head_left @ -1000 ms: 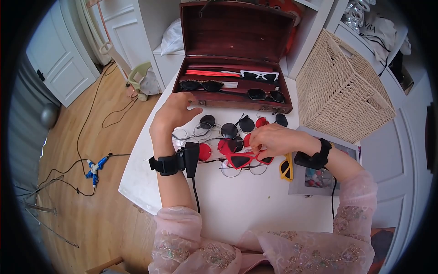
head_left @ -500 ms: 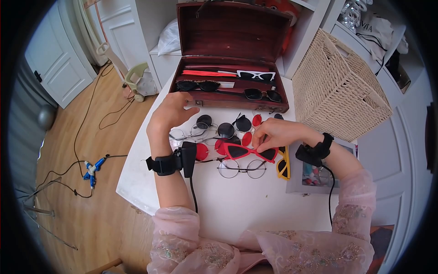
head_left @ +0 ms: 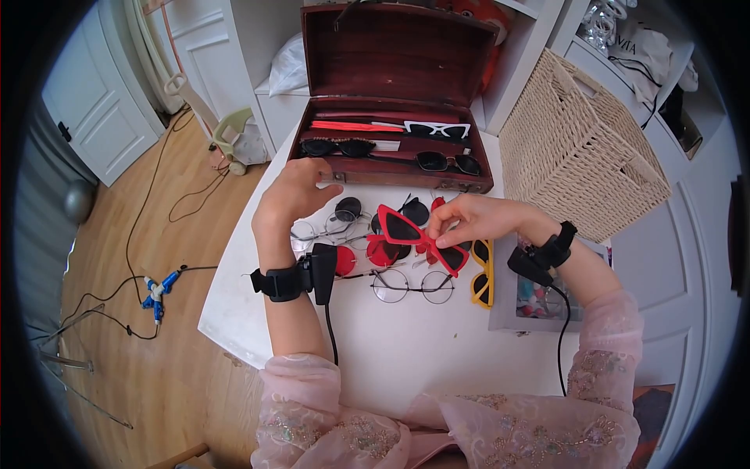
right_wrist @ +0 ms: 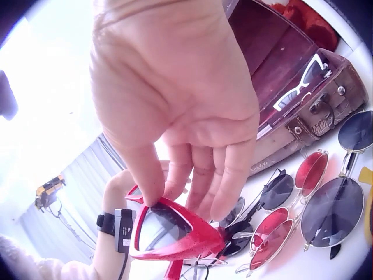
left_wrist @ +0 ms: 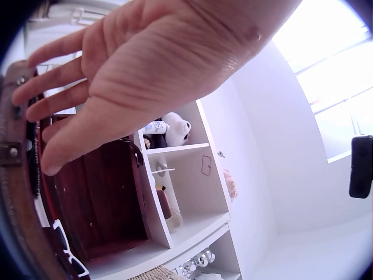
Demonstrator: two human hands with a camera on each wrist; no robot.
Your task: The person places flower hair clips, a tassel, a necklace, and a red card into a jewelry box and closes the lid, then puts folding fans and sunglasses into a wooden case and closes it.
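Note:
My right hand [head_left: 476, 219] pinches red cat-eye sunglasses [head_left: 401, 227] between thumb and fingers, tilted above the eyewear on the table. In the right wrist view the thumb presses on the sunglasses [right_wrist: 195, 240] near a dark lens. My left hand [head_left: 293, 191] is at the front left edge of an open dark-red case [head_left: 398, 177], fingers extended over its rim and holding nothing. Inside the case lie white-framed sunglasses [head_left: 436, 130], dark sunglasses [head_left: 338, 147] and metal-rimmed sunglasses [head_left: 448, 162]. Clear round eyeglasses [head_left: 391, 286] lie below the red pair, yellow sunglasses [head_left: 482, 291] to their right.
Several round glasses with red, dark or clear lenses crowd the white table [head_left: 391, 352] before the case, including red lenses [head_left: 344, 260]. A woven basket [head_left: 578, 148] stands at the right, with a grey box [head_left: 505, 316] in front of it. Cables run across the floor.
The right hand has lifted the red sunglasses off the other glasses and turned them, the left lens now higher. The left hand stays at the case's edge.

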